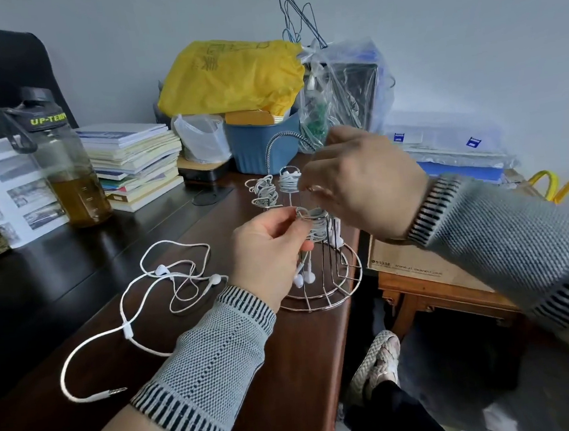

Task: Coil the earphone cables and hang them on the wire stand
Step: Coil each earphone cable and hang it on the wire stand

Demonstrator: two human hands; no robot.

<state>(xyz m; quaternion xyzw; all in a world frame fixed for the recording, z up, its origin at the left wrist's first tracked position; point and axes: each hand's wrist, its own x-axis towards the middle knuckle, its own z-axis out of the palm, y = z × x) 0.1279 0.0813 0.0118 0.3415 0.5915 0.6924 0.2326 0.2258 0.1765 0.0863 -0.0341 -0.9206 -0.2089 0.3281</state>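
Observation:
A metal wire stand point(342, 280) sits at the right edge of the dark wooden desk point(74, 268). Two coiled white earphone bundles hang on its upper hooks, one on the left point(264, 192) and one in the middle point(290, 182). My left hand point(269, 254) pinches a third coiled earphone bundle point(317, 228) at a front hook, its earbuds point(304, 278) dangling below. My right hand point(359, 184) is above the stand with fingers curled at a hook; what it holds is hidden. A loose white earphone point(128, 328) lies uncoiled on the desk to the left.
A tinted water bottle point(65, 165) and a stack of books point(134, 163) stand at the back left. A blue tub point(263, 141) under a yellow bag point(229, 75) and clear plastic bags sit behind the stand. A cardboard box point(411, 266) rests on a low wooden table right of the desk.

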